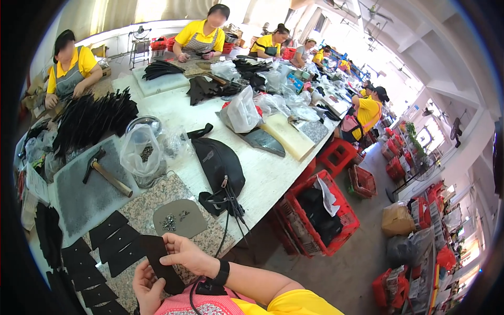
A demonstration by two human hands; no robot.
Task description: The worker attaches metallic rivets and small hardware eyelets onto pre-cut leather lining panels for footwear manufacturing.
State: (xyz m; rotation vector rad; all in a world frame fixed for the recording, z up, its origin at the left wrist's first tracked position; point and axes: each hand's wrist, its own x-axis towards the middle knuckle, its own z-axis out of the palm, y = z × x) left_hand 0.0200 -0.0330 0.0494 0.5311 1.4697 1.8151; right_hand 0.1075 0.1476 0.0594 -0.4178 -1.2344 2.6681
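Both my hands hold one flat black leather piece (157, 260) over the near edge of the speckled stone slab (152, 197). My right hand (186, 254) grips its upper right part, fingers curled over it. My left hand (147, 289) pinches its lower end from below. More black cut pieces (107, 236) lie fanned out just left of my hands. A grey-brown pad with small metal rivets (178, 216) rests on the slab right above my hands.
A hammer (107, 176) lies on a grey mat. A clear bag over a metal bowl (140, 149) and a black bag with straps (220, 165) sit beyond. Red crates (320, 215) stand on the floor to the right. Several people in yellow shirts work along the long table (265, 173).
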